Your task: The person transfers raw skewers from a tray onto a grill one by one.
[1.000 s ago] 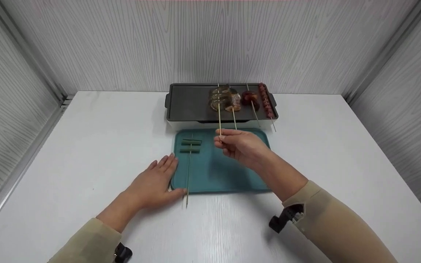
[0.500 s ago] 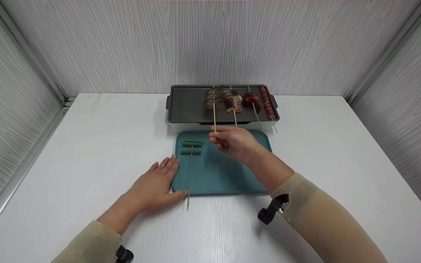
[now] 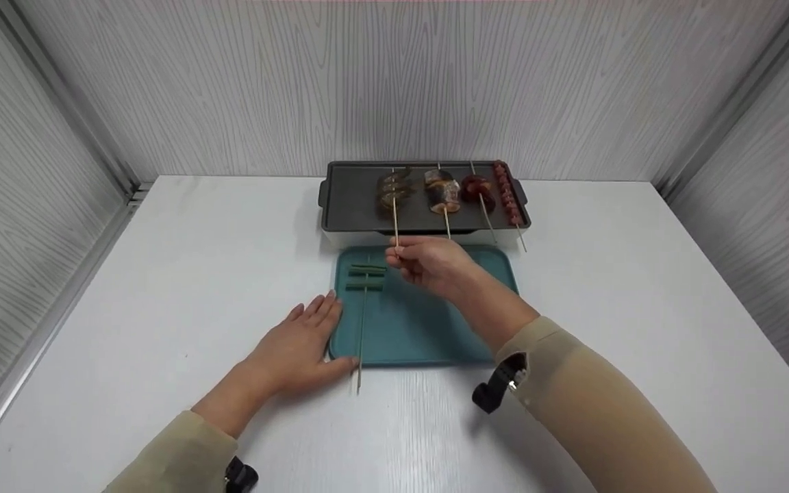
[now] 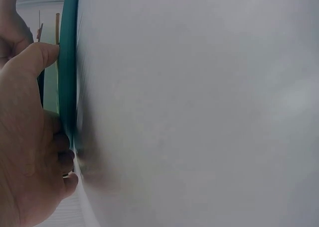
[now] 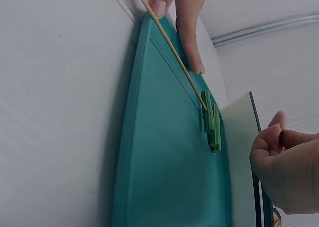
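My right hand (image 3: 435, 263) pinches the stick end of a skewer of brown, shrimp-like pieces (image 3: 393, 190) between thumb and fingers. Those pieces lie over the dark griddle (image 3: 350, 198), left of a skewer of pale, dark-skinned chunks (image 3: 442, 193). Flat beside the teal tray (image 3: 429, 335), my left hand (image 3: 298, 349) has its fingertips against the left rim and its thumb at the near left corner, close to a stick. That stick belongs to a skewer of green, bean-like pieces (image 5: 209, 122) lying on the tray. In the right wrist view, the right hand hides the held stick.
Farther right on the griddle are a dark red skewer (image 3: 478, 192) and a thin skewer of small red pieces (image 3: 507, 195). Their sticks jut over the front edge. The white table (image 3: 161, 294) meets a pale wood-grain wall (image 3: 394, 82) behind the griddle.
My right hand has moved left with the shrimp-like skewer, which now lies apart from the chunk skewer it overlapped before. The left hand keeps its place at the tray.
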`<state>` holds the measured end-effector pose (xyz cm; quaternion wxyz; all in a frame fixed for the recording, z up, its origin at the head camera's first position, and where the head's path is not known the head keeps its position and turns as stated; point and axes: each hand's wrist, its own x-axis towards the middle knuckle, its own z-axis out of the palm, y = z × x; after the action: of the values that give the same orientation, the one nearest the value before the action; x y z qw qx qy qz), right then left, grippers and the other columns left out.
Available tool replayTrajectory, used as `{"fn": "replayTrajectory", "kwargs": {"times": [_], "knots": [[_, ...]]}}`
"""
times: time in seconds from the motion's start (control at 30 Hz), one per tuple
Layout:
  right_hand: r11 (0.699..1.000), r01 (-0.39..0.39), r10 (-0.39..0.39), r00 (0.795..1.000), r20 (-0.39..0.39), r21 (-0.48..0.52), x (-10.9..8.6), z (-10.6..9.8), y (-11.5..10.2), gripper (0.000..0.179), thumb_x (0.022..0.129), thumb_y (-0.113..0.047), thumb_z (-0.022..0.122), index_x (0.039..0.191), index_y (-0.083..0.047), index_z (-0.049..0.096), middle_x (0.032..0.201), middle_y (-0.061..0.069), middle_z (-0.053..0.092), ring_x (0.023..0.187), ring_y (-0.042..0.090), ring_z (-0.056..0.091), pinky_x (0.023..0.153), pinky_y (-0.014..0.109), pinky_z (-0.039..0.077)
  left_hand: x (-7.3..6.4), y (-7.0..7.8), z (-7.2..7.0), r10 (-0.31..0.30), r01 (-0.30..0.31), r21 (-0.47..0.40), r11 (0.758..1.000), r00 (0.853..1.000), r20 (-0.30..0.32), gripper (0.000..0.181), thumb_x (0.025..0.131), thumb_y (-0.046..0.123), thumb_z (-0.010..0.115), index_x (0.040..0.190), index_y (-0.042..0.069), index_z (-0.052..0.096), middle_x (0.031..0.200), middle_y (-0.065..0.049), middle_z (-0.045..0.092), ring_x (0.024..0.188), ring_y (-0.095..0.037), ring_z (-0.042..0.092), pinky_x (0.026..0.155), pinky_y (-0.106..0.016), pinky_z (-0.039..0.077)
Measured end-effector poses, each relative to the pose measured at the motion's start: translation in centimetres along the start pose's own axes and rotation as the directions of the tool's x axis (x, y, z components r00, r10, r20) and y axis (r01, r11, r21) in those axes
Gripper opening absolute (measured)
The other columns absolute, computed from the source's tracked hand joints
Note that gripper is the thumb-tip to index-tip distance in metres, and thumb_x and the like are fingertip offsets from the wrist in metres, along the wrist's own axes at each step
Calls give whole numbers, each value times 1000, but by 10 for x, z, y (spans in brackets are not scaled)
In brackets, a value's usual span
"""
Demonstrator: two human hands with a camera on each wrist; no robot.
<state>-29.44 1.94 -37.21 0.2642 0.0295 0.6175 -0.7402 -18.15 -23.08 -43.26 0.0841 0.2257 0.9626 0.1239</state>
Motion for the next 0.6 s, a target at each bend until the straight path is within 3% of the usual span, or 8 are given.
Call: {"fn": "replayTrajectory", "kwargs": {"times": [0.27, 0.6], "knots": [[1000, -21, 21, 1000, -20, -3, 4, 0, 0, 43, 112, -5, 50, 155, 0, 50, 137, 17, 64, 95, 11, 67, 80, 24, 49, 2, 1, -1, 5, -5, -3, 1000, 1000, -1, 101, 101, 68, 51, 166, -6, 24, 174, -22, 18, 161, -37, 17, 128, -57, 19], [999, 8, -10, 1000, -24, -51, -4, -4, 8, 44, 112, -11, 55, 152, 6, 52, 126, 18, 72, 106, 17, 73, 102, 36, 52, -1, -1, -2, -13, 13, 2, 1000, 1000, 4, 103, 101, 68, 50, 166, -7, 22, 174, -23, 18, 161, -38, 17, 128, -58, 19]]}}
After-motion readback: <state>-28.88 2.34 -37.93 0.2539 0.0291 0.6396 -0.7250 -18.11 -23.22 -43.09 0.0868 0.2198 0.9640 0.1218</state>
